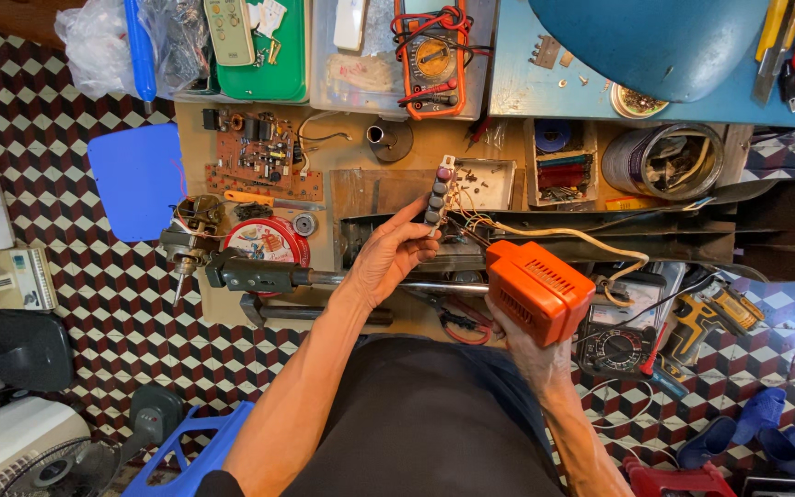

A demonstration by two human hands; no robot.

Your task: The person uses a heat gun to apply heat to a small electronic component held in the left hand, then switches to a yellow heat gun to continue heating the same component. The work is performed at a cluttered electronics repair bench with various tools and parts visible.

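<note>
Hands are both gripping: left hand (388, 258) pinching the push-button switch strip (438, 190), right hand (531, 345) clutching the orange housing (538, 287). Thin wires (545, 232) are linking them, so slack seems wise.

One view only, from a camera worn on the person's head. It looks almost straight down, over the dark shirt and lap at the near edge, onto a cluttered low workbench (361, 147) that runs across the far half of the frame. The left hand (388, 253) and right hand (531, 354) sit close below the lens, near the centre. Checkered floor tiles (112, 294) fill the left and far-right sides, seen from standing-or-seated height. No second view shares the scene.
</note>
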